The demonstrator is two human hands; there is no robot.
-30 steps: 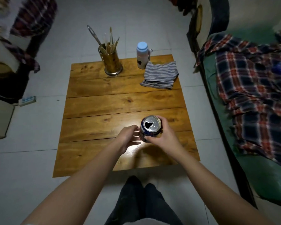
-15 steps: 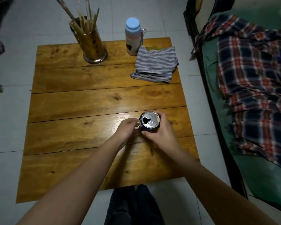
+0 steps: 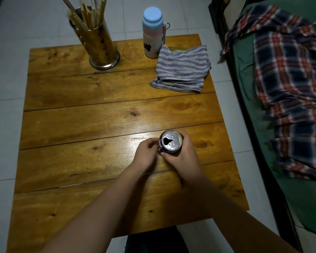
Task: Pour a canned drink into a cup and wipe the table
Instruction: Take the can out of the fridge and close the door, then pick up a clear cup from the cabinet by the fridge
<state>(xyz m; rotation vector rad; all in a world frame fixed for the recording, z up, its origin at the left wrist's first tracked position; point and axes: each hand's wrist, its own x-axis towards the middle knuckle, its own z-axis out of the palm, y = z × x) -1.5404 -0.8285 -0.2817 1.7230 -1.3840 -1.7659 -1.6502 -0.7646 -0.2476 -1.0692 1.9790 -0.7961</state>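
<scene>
An opened drink can (image 3: 171,140) stands upright on the wooden table (image 3: 98,121), right of the middle, its dark mouth facing up. My right hand (image 3: 184,159) grips the can from the right and near side. My left hand (image 3: 146,156) has its fingers curled against the can's left side, at the rim. A folded grey striped cloth (image 3: 182,70) lies at the table's far right. Just behind it stands a bottle (image 3: 152,31) with a pale blue lid.
A metal holder (image 3: 97,42) full of chopsticks and utensils stands at the far left of the table. A bed with a green sheet (image 3: 299,198) and a plaid blanket (image 3: 290,88) runs along the right side. My knees show under the near edge.
My left hand has closed in from beside the can onto its left side. My head has moved nearer to the table; the can stays in my right hand.
</scene>
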